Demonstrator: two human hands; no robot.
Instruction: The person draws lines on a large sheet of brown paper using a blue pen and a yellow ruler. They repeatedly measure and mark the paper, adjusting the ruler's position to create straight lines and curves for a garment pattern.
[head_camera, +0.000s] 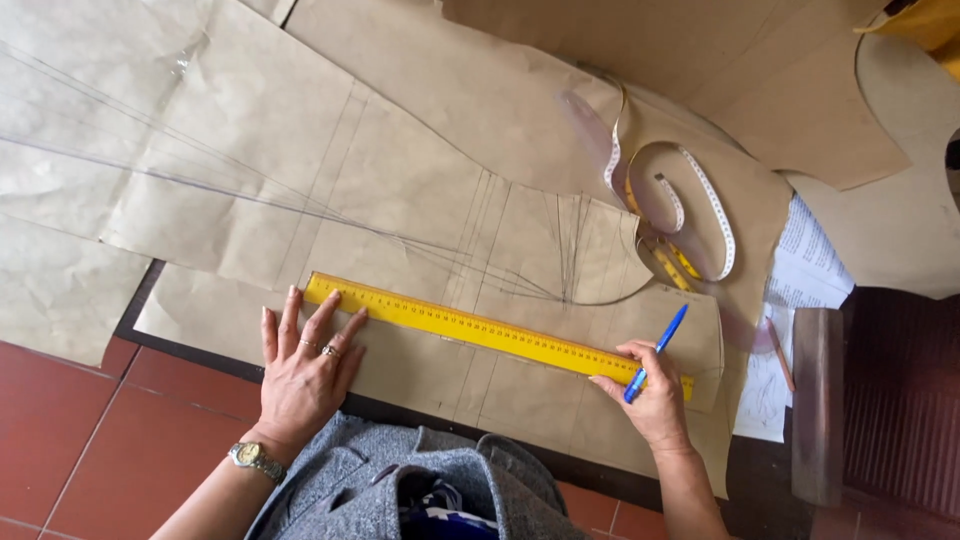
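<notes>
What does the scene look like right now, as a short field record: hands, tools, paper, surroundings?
left hand: flat, fingers spread, pressing the left end of the yellow ruler
right hand: grip closed on a blue pen, fingers resting on the ruler's right end
ruler: lies slanted across the brown pattern paper
paper: pencil lines drawn, several cut sheets overlapping
measuring tape: coiled loosely, upper right of the ruler
printed sheets: at right, partly under the brown paper
floor: red tiles, lower left
</notes>
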